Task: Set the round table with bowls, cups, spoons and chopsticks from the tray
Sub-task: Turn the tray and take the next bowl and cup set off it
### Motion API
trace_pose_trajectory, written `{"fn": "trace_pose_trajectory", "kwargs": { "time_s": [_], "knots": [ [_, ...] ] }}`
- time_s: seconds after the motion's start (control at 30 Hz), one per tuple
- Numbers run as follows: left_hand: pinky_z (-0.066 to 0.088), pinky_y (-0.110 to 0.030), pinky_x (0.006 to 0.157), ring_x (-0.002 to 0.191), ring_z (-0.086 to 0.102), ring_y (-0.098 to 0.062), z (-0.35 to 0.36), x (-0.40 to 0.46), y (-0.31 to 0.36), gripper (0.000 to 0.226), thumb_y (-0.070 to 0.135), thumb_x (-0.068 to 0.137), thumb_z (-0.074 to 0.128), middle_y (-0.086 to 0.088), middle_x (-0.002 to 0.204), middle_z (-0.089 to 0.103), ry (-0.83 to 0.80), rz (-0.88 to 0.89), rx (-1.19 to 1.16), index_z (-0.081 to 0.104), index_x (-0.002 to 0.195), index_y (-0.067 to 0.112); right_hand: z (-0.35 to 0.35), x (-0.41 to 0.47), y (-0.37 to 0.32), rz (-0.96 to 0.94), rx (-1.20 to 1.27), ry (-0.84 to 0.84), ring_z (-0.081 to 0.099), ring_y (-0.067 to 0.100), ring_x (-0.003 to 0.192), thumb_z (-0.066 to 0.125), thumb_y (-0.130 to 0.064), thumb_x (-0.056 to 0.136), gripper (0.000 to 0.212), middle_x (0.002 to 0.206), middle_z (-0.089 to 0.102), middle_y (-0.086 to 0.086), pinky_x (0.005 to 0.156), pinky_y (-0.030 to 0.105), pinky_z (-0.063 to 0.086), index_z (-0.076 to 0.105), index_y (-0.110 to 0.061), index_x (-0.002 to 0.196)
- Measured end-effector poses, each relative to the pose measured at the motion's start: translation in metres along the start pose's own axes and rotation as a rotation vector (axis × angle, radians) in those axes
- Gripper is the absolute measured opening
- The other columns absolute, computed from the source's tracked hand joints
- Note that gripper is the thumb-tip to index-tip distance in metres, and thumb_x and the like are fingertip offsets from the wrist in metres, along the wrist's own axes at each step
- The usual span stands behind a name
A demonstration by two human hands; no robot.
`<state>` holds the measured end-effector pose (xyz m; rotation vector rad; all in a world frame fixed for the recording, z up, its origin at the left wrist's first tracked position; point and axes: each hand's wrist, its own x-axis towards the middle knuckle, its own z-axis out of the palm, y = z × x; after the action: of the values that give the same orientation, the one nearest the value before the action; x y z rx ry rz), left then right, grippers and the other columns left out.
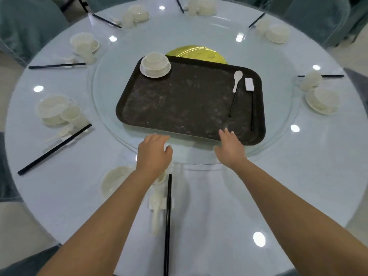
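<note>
The left forearm hides part of the near bowl [115, 182] and cup [160, 179].

Teal-covered chairs [25, 26] around, pale floor [10, 62].

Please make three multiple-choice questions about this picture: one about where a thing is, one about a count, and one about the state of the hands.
1. Where on the tray does the stacked bowl set stand?
A. far left corner
B. near right corner
C. centre

2. How many white spoons lie on the tray?
A. none
B. one
C. three

3. What are the two hands doing?
A. both reach open toward the near tray rim
B. both grip chopsticks
C. one lifts a cup

Answers:
1 A, it sits at the far left corner.
2 B, a single spoon lies by the chopstick rest.
3 A, left hand and right hand hold nothing.
</note>
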<state>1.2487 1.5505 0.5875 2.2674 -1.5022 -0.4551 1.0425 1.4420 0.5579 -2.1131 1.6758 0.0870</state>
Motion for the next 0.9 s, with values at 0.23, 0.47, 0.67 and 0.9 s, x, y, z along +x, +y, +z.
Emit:
{"fn": "trace_pose_trajectory", "kwargs": {
  "time_s": [0.23, 0.47, 0.67, 0.9],
  "knots": [
    [0.009, -0.049, 0.118, 0.149, 0.007, -0.022, 0.036, 0.057, 0.019, 0.058, 0.043, 0.101, 0.031, 0.001, 0.162, 0.014, -0.357, 0.050, 0.363, 0.019, 0.153, 0.020, 0.003, 0.006, 0.049, -0.099, -0.195, -0.173, 0.001, 0.021, 0.150, 0.035, -0.028, 0.100, 0.066, 0.164, -0.001, -0.001, 0.121, 0.046, 0.006, 0.002, -0.017, 0.156],
    [0.000, -0.051, 0.118, 0.150, -0.002, -0.018, 0.056, 0.057, 0.032, 0.064, 0.050, 0.101, 0.025, 0.004, 0.163, -0.003, -0.507, 0.016, 0.441, 0.004, 0.155, 0.022, 0.008, 0.009, 0.071, -0.144, -0.259, -0.122, -0.007, 0.021, 0.150, 0.039, -0.028, 0.099, 0.074, 0.163, -0.011, -0.001, 0.121, 0.045, -0.001, -0.008, -0.018, 0.155],
    [0.002, -0.047, 0.120, 0.150, -0.006, -0.018, 0.071, 0.047, 0.055, 0.067, 0.050, 0.101, 0.026, 0.004, 0.162, -0.008, -0.518, 0.044, 0.429, -0.001, 0.155, 0.021, -0.006, 0.022, 0.096, -0.108, -0.247, -0.116, -0.010, 0.021, 0.150, 0.038, -0.028, 0.099, 0.072, 0.163, -0.009, 0.000, 0.121, 0.047, 0.000, -0.006, -0.017, 0.155],
    [0.002, -0.041, 0.120, 0.150, -0.003, -0.015, 0.083, 0.047, 0.087, 0.068, 0.047, 0.100, 0.032, 0.005, 0.163, -0.006, -0.546, 0.085, 0.413, 0.003, 0.155, 0.020, -0.017, 0.038, 0.116, 0.013, -0.234, -0.074, -0.014, 0.023, 0.149, 0.036, -0.016, 0.096, 0.073, 0.163, -0.013, 0.002, 0.120, 0.048, 0.003, -0.008, -0.013, 0.154]
  ]
}}
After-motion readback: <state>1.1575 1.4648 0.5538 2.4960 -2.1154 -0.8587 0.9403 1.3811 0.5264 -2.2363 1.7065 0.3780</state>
